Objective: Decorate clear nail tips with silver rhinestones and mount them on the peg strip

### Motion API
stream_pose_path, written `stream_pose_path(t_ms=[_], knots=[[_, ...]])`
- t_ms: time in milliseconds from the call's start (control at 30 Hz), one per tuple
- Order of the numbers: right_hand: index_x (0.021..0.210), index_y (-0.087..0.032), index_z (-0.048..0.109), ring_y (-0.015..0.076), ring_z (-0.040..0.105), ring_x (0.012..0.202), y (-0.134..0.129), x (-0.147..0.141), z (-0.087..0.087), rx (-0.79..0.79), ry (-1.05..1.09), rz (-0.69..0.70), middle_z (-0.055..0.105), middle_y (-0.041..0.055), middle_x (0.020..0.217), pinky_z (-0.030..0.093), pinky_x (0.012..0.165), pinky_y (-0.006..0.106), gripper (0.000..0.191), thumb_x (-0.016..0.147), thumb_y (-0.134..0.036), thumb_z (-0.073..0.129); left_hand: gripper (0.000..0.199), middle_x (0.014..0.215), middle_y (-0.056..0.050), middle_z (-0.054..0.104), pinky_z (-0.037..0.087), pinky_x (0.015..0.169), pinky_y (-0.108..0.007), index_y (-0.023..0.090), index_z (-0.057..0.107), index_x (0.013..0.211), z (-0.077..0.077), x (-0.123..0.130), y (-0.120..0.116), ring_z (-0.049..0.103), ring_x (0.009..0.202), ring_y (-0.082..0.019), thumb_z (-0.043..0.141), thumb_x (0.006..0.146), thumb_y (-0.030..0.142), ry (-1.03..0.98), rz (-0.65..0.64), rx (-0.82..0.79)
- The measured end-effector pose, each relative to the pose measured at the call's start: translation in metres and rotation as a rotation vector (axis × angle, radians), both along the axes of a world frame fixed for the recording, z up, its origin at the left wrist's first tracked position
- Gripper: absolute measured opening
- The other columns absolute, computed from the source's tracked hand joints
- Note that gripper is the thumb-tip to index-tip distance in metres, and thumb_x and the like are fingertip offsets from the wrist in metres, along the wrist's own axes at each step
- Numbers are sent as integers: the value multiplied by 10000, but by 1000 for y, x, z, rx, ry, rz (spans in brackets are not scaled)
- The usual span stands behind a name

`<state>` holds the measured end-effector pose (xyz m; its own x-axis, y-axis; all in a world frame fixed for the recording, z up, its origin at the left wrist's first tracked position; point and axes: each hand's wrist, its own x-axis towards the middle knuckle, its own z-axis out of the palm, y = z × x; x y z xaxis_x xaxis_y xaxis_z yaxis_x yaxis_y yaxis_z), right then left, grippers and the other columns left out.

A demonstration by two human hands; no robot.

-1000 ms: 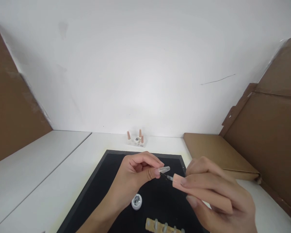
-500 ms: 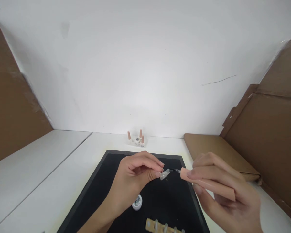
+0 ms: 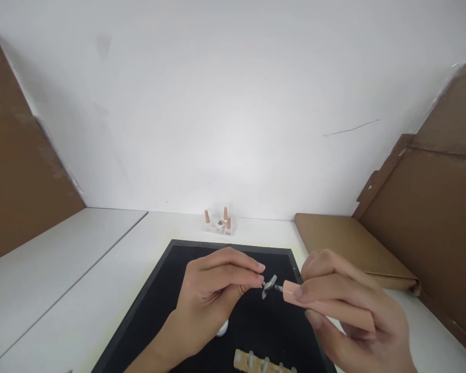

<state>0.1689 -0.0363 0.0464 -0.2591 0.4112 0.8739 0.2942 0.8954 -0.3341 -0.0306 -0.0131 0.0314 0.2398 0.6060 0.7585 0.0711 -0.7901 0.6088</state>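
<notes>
Between thumb and fingers, my left hand pinches a small clear false nail at its end, held above the black mat. My right hand grips a nail polish brush by its long peach handle. The brush's dark tip points left and meets or nearly meets the false nail; exact contact is too small to tell. Below, partly covered by my left hand, a small white jar stands on the mat. A tan strip bearing several clear pieces lies at the bottom edge.
The black mat with a grey border lies on a white table. At the back, a clear holder contains peach-capped bottles. A flat cardboard box lies to the right, and cardboard panels stand on both sides.
The false nail has turned in my left fingers and now stands more upright. My right hand has shifted slightly left with the brush. More of the white jar is hidden.
</notes>
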Motion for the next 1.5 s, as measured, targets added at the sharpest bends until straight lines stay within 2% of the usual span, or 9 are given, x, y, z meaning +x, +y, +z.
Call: stream_pose_path(t_ms=[300, 533, 733, 1000, 1133, 1333, 1500], knots=[[887, -236, 658, 160, 561, 598, -2, 7, -5, -15, 40, -109, 629, 1, 670, 486, 546, 326, 328, 741, 32, 541, 413, 907, -35, 769, 585, 671, -223, 256, 791, 927, -6, -7, -4, 724, 786, -165, 606, 801, -91, 68, 0, 80], [879, -208, 680, 135, 506, 539, -2, 5, 2, -69, -19, 30, 591, -1, 612, 469, 472, 285, 274, 754, -7, 544, 404, 930, -69, 769, 599, 701, -255, 213, 776, 957, 1, -4, 0, 723, 818, -189, 575, 801, -100, 122, 38, 190], [938, -209, 683, 135, 524, 586, -1, 0, 0, -54, -4, 43, 654, 4, 677, 472, 499, 279, 342, 746, 22, 521, 418, 909, -81, 776, 604, 712, -273, 190, 769, 977, 1, -2, -2, 727, 825, -201, 574, 784, -125, 125, 17, 249], [910, -232, 682, 161, 573, 619, -3, 5, -3, -49, 40, -80, 679, 12, 721, 480, 534, 315, 328, 750, 23, 551, 454, 902, -69, 780, 607, 691, -292, 238, 770, 1008, 2, -7, -7, 730, 813, -207, 574, 793, -111, 119, 7, 241], [927, -209, 686, 151, 539, 626, -3, 6, -2, 16, 21, -53, 695, 9, 718, 466, 524, 300, 338, 758, 38, 529, 421, 900, -77, 775, 604, 692, -266, 207, 770, 964, 1, -9, -4, 731, 812, -197, 563, 795, -119, 115, 25, 252], [943, -172, 690, 133, 502, 593, -3, 0, 6, -17, -30, 98, 659, -4, 657, 462, 490, 279, 311, 758, 31, 542, 339, 914, -95, 756, 608, 709, -240, 120, 747, 934, 4, -5, 5, 720, 828, -177, 559, 803, -130, 98, 24, 351], [988, -163, 684, 120, 522, 652, -2, 1, 3, -4, -20, 63, 679, 5, 743, 465, 516, 259, 331, 763, 36, 546, 304, 908, -119, 745, 600, 737, -233, 56, 737, 907, 4, -3, 3, 709, 855, -170, 552, 795, -158, 89, -15, 382]])
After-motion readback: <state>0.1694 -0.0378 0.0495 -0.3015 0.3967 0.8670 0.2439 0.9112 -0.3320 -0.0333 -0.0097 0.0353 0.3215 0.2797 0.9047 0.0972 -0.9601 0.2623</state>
